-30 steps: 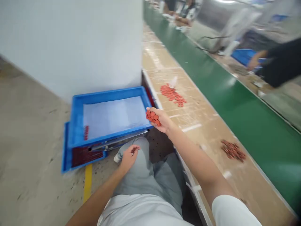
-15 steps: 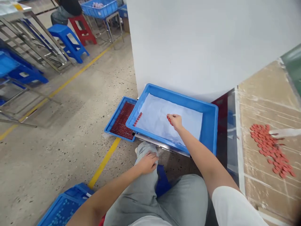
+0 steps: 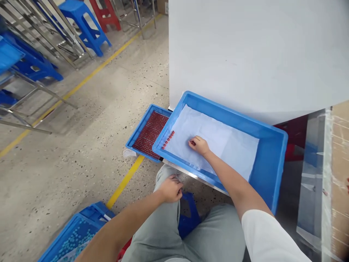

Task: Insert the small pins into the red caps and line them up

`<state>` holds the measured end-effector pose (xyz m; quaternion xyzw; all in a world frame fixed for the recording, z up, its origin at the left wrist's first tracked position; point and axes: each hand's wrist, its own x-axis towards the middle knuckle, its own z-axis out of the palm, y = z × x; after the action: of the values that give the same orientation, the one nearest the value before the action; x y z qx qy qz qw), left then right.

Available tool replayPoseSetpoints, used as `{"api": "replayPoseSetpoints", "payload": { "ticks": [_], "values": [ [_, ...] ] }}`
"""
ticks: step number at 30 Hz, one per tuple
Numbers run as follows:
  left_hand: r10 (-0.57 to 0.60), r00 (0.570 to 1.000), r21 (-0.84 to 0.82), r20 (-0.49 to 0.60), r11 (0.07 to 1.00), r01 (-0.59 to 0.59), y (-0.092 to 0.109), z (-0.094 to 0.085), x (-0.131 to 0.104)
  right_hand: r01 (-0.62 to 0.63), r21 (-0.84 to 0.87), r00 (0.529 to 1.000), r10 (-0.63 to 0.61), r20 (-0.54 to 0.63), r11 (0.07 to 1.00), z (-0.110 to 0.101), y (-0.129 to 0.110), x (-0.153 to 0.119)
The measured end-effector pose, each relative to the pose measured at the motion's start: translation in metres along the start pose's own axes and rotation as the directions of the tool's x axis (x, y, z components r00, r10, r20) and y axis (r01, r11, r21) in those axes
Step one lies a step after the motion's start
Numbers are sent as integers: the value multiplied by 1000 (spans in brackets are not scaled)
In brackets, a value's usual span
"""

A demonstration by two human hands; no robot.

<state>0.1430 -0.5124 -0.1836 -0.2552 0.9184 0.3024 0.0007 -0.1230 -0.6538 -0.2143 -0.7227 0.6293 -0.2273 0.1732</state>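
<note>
Over the white sheet (image 3: 218, 133) lining a large blue tray (image 3: 234, 113), my right hand (image 3: 199, 145) is closed around several small red pieces (image 3: 192, 142). A short slanted row of red pieces (image 3: 168, 140) lies on the sheet at the tray's left end, to the left of that hand. My left hand (image 3: 171, 189) rests on my knee with its fingers curled; whether anything is under them cannot be seen.
A smaller blue tray (image 3: 131, 141) packed with dark red pieces sits beyond the large tray's left edge. At the lower left is a blue bin (image 3: 69, 233) with light blue pieces. A white panel (image 3: 245, 54) rises behind; a cardboard-topped surface (image 3: 340, 153) stands right.
The view has turned left and closer, taking the pile of red pieces and the other person's gloved hand out of sight. My right hand, still holding pieces, is nearer the row. My left hand stays on my knee.
</note>
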Motion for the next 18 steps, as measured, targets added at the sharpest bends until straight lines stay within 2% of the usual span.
{"api": "replayPoseSetpoints", "payload": {
  "ticks": [4,11,18],
  "values": [
    [-6,1000,21,2,1000,6,-7,-3,1,93,-93,994,-88,57,991,4,1,-4],
    [-26,1000,48,0,999,26,-14,-8,-3,159,-208,986,-146,75,965,3,-1,-8],
    [-50,999,41,2,998,50,-16,-12,-5,207,-237,977,-188,99,949,-14,-6,-13]
  ]
}}
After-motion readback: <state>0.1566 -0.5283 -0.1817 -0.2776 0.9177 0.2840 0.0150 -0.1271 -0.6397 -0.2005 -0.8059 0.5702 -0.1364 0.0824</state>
